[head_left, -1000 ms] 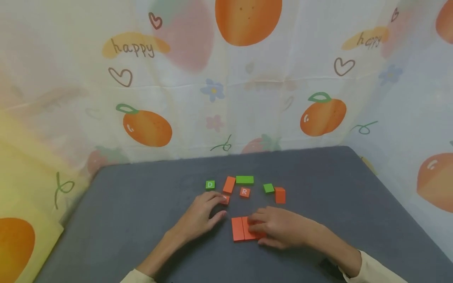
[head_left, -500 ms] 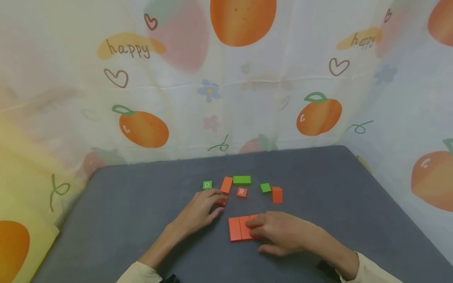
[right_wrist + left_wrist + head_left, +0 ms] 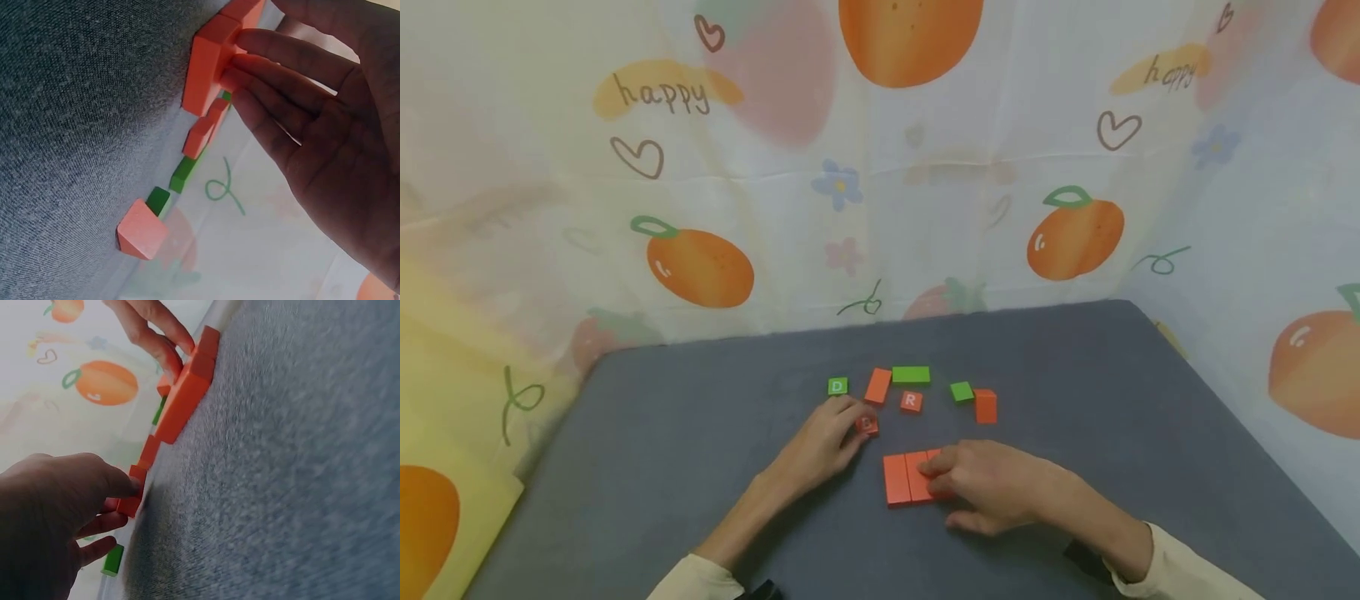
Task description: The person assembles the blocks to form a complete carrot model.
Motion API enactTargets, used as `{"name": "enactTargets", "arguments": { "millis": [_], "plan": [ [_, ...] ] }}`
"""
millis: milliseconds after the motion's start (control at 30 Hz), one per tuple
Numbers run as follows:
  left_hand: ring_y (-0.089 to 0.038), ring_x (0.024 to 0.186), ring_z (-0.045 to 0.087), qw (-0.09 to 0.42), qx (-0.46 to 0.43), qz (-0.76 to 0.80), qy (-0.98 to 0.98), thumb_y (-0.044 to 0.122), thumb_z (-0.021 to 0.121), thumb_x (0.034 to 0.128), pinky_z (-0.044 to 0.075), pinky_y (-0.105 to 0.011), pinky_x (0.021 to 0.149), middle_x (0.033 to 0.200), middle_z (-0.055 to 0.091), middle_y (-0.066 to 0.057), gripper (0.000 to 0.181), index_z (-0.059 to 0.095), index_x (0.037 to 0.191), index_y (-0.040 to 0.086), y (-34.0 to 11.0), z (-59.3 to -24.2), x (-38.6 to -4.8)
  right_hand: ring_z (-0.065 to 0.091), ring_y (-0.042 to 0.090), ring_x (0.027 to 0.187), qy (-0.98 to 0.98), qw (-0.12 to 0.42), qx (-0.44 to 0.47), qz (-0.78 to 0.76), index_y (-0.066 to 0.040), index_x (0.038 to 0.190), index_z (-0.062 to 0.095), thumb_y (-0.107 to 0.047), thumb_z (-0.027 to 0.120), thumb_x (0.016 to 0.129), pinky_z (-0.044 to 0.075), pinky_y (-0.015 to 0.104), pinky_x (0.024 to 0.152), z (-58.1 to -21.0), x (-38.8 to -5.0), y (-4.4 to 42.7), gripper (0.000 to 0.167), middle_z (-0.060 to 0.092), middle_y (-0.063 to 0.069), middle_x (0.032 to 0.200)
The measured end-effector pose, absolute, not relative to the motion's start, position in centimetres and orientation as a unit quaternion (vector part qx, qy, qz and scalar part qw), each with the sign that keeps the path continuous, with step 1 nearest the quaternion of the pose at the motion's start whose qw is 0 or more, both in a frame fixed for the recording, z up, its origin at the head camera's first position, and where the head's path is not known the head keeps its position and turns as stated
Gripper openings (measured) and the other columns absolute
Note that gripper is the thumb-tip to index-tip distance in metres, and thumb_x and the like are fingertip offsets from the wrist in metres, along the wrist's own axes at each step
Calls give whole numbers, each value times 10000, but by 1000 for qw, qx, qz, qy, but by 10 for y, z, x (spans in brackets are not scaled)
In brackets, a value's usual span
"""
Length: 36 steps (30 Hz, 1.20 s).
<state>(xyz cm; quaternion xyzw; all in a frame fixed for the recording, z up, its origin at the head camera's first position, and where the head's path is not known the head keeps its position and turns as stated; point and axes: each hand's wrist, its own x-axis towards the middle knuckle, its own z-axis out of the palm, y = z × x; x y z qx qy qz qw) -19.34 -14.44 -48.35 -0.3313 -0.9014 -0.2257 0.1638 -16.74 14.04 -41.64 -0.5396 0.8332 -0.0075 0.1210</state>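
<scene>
My left hand (image 3: 816, 442) pinches a small orange-red letter block (image 3: 868, 425) on the grey table; its white letter looks like a B. In the left wrist view the thumb lies on the near side of that block (image 3: 130, 499), with fingers behind it. My right hand (image 3: 1000, 483) rests its fingertips on a row of flat orange-red blocks (image 3: 896, 482) standing side by side, partly covering the right end. From the right wrist view, the fingers of this hand (image 3: 337, 119) are nearly straight and touch the blocks, with the thumb held apart.
Behind the hands lie a green D block (image 3: 837, 386), an orange block (image 3: 877, 386), a long green block (image 3: 911, 375), an orange R block (image 3: 912, 401), a small green block (image 3: 962, 392) and an orange block (image 3: 986, 407). A fruit-print curtain (image 3: 880, 217) hangs behind the grey table (image 3: 700, 417).
My left thumb has closed in against the letter block, and the fingers have shifted back so that its letter shows. The right hand stays on the row. The head view has shifted slightly.
</scene>
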Motion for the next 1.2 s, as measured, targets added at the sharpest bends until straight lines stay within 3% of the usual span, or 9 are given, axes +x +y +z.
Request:
{"name": "enactTargets", "arguments": {
  "millis": [233, 400, 667, 833, 1200],
  "plan": [
    [-151, 1044, 672, 132, -312, -244, -909, 139, 825, 900, 602, -373, 895, 1086, 727, 17, 237, 726, 1115, 140, -143, -469, -172, 677, 143, 1213, 835, 109, -539, 4, -212, 1203, 752, -381, 792, 931, 595, 341, 996, -416, -166, 139, 322, 678, -14, 1394],
    [-105, 1035, 657, 128, -333, -256, -898, 153, 832, 899, 612, -326, 888, 1094, 711, 47, 198, 722, 1063, 169, -138, -461, -152, 678, 140, 1193, 834, 110, -541, -2, -211, 1186, 751, -384, 796, 928, 598, 340, 987, -417, -166, 139, 314, 681, -15, 1376],
    [-92, 1047, 655, 112, -385, -268, -876, 175, 813, 923, 610, -286, 906, 1134, 693, 39, 206, 707, 1100, 165, -124, -459, -122, 678, 172, 1223, 836, 112, -538, -9, -206, 1182, 755, -385, 796, 930, 600, 370, 994, -418, -164, 141, 312, 676, 8, 1398],
    [-65, 1007, 643, 124, -413, -257, -865, 203, 826, 912, 589, -251, 885, 1095, 687, 63, 243, 703, 1119, 169, -119, -462, -111, 679, 179, 1220, 838, 116, -533, -19, -199, 1176, 758, -366, 800, 929, 602, 373, 987, -416, -164, 141, 301, 672, 13, 1404],
    [-56, 951, 615, 164, -458, -193, -852, 227, 845, 888, 544, -267, 898, 969, 660, 92, 179, 701, 982, 179, -104, -483, -106, 666, 165, 1225, 841, 117, -528, -38, -212, 1101, 750, -353, 800, 929, 592, 371, 998, -418, -164, 143, 228, 675, 1, 1383]
  ]
}}
